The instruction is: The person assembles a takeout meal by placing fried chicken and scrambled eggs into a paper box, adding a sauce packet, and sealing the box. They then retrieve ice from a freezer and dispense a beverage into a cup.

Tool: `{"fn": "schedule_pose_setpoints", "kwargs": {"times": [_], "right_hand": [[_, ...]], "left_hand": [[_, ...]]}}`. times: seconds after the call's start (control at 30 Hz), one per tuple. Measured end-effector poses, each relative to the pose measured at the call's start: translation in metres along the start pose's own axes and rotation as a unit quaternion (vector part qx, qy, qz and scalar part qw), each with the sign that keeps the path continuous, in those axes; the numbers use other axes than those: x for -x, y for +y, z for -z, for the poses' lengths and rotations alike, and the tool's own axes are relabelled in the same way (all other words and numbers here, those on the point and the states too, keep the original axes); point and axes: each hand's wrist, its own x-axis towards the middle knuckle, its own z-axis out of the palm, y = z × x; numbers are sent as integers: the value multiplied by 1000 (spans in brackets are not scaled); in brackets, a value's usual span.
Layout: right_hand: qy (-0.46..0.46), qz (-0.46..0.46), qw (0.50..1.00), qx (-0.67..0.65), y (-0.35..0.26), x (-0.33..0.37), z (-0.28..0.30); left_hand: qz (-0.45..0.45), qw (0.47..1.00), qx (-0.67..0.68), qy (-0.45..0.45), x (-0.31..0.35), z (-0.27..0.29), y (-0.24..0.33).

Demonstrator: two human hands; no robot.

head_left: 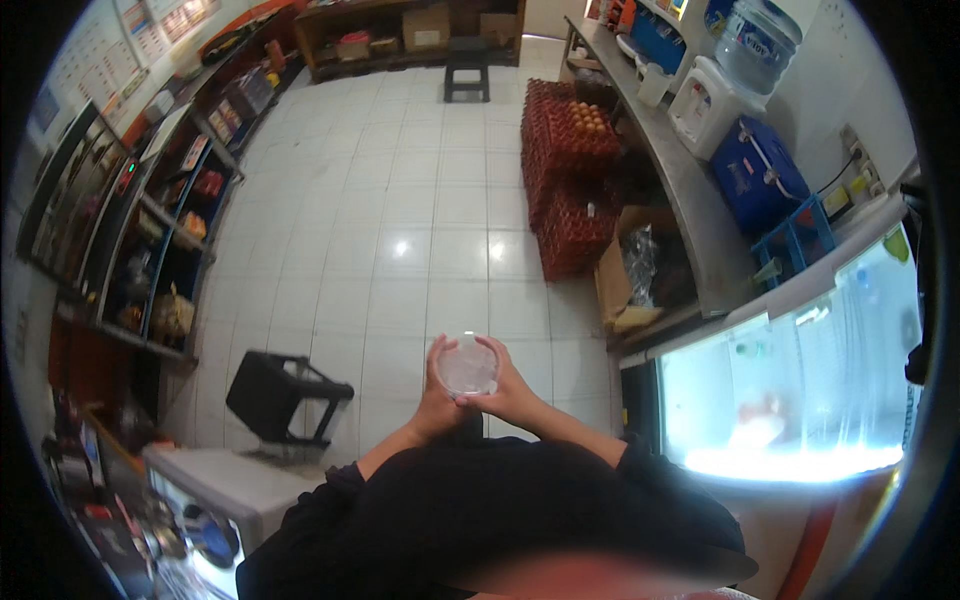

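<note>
A round, see-through plastic tub (468,366) with a whitish look is held out in front of my body, over the tiled floor. Around its left side curl the fingers of my left hand (434,392). My right hand (509,383) grips the opposite side, its fingers bent along the rim. What the tub holds, if anything, is too unclear to tell.
A black stool (285,396) is at the left, another stool (467,72) far ahead. Stacked red egg trays (570,140) and a cardboard box (612,275) line the right, beside a metal counter (690,220) and a lit glass-fronted fridge (790,360). Shelves (165,235) run along the left.
</note>
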Motion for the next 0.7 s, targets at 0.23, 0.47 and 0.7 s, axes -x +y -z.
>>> {"fn": "schedule_pose_setpoints", "kwargs": {"times": [0.23, 0.47, 0.7], "right_hand": [[148, -16, 989, 16, -26, -178, 137], [418, 30, 907, 49, 18, -340, 330], [462, 69, 884, -4, 29, -540, 519]], "left_hand": [[-88, 953, -77, -278, -272, 20, -48], [-97, 939, -79, -321, -543, -21, -126], [206, 953, -35, -219, -732, 13, -227]]}}
